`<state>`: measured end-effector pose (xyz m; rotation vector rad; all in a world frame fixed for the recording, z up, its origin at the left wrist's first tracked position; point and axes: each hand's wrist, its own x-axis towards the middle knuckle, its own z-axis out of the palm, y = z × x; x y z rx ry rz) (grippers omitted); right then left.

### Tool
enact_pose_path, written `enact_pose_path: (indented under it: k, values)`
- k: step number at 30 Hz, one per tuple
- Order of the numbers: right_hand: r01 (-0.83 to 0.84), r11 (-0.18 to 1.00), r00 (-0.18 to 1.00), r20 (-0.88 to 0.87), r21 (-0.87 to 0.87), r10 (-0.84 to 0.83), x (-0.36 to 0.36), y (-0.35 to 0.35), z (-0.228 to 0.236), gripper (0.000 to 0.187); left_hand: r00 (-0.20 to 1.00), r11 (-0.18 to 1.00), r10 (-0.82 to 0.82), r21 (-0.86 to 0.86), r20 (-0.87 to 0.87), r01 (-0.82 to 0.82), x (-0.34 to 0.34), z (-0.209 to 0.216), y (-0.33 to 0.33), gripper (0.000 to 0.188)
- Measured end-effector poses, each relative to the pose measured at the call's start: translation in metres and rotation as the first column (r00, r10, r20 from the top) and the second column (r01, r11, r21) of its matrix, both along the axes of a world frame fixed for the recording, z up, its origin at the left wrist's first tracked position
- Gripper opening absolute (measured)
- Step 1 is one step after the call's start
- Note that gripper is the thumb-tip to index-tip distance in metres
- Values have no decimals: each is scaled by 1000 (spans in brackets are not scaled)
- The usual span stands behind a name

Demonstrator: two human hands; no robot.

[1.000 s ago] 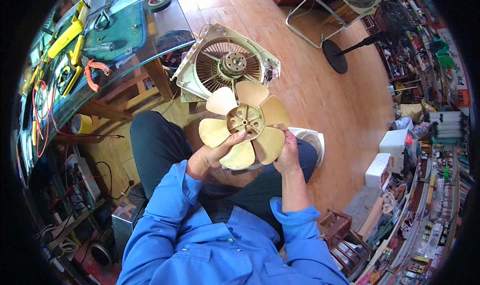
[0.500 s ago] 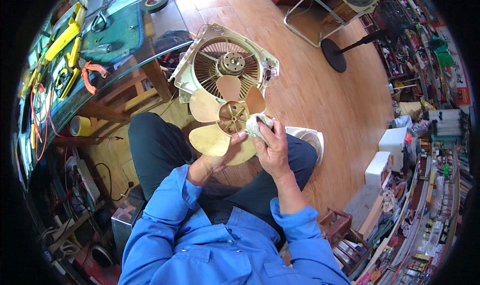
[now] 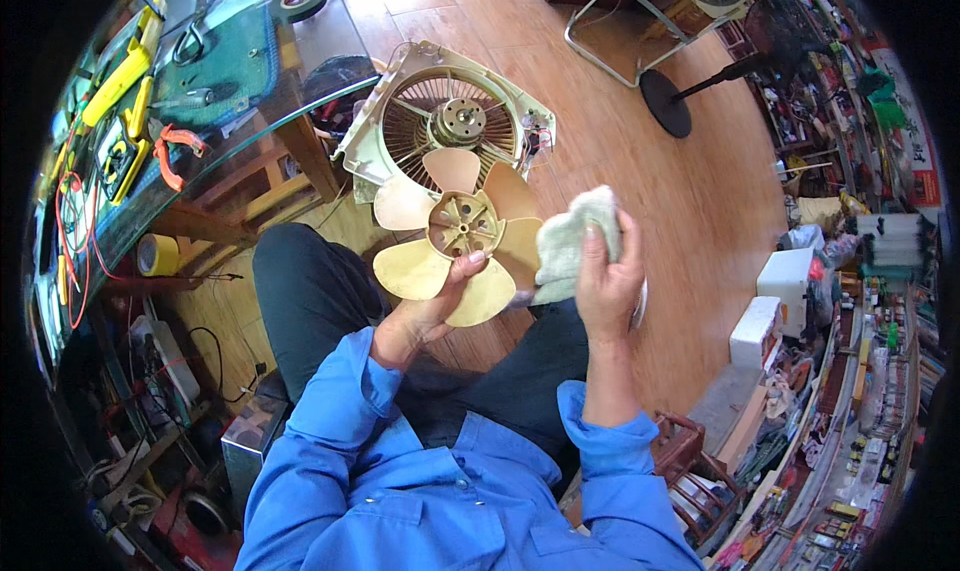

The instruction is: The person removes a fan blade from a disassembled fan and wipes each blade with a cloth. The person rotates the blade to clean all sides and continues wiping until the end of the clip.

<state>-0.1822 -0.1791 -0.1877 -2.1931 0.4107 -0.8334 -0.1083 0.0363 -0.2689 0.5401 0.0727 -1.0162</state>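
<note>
A yellowed plastic fan blade wheel [image 3: 419,270] with several broad blades is held above my lap by my left hand [image 3: 437,304]. The thumb lies near its ribbed hub, and the other fingers are hidden behind the blades. My right hand [image 3: 611,283] grips a pale, greenish-white cloth [image 3: 577,243] to the right of the wheel. Part of the cloth hangs beside the right-hand blade; whether they touch, I cannot tell. Just beyond the wheel, the cream fan housing [image 3: 384,110] lies with its round grille and central motor [image 3: 463,118] facing up.
On the left, a glass-topped bench [image 3: 318,98] carries orange-handled pliers [image 3: 176,155], a yellow multimeter [image 3: 124,158] and black tape [image 3: 301,2]. A standing fan's round base [image 3: 667,104] is on the wooden floor. Cluttered shelves [image 3: 870,401] line the right side.
My right hand has moved right, away from the hub, and the bunched cloth has spread out. The fan blade wheel has shifted slightly left, still in my left hand.
</note>
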Motion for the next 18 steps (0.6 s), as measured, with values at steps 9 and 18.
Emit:
enact_pose_path:
  k: [9,18]
  values:
    - [-28,971,978,-207,-239,-22,0,47,-38,31,970,976,217,-42,110,-213,-12,-7,-4,59]
    - [-29,999,931,-363,41,41,-61,49,-71,25,988,988,156,-7,3,-156,1,-17,0,40]
